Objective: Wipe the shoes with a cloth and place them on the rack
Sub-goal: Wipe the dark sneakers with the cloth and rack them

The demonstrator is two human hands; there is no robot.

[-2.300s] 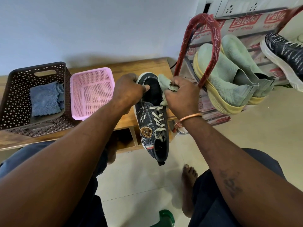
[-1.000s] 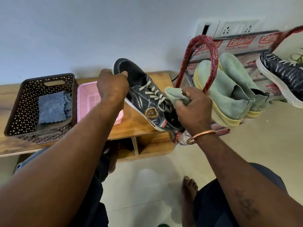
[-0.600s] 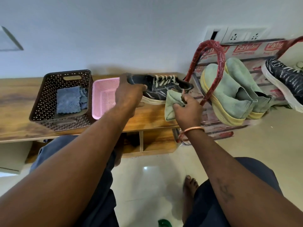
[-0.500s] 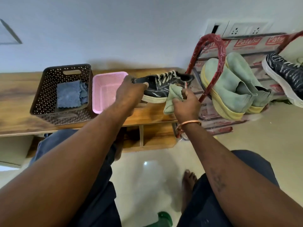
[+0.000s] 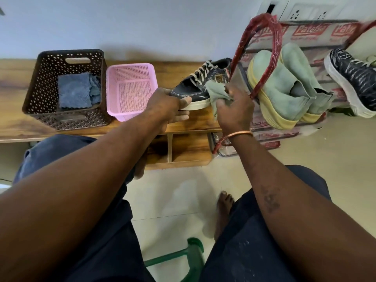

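A dark blue laced sneaker (image 5: pixel 200 82) with a white sole is held level above the wooden bench (image 5: pixel 12 127), toe pointing left. My left hand (image 5: pixel 167 106) grips its toe, thumb on top and fingers under the sole. My right hand (image 5: pixel 234 107) clutches a pale green cloth (image 5: pixel 216 94) against the sneaker's side. To the right stands the red-framed shoe rack (image 5: pixel 258 49), holding a pair of green slip-on shoes (image 5: pixel 282 86) and a black patterned sneaker (image 5: pixel 352 78).
On the bench stand a brown perforated basket (image 5: pixel 40 92) with a blue cloth (image 5: pixel 76 90) inside and a pink basket (image 5: pixel 130 88). A green stool frame (image 5: pixel 189 255) shows below, between my legs. A bare foot (image 5: pixel 222 208) rests on the tiled floor.
The sneaker went from heel-toward-me to lying level with its toe to the left, over the bench. My right hand with the cloth moved onto the sneaker's side.
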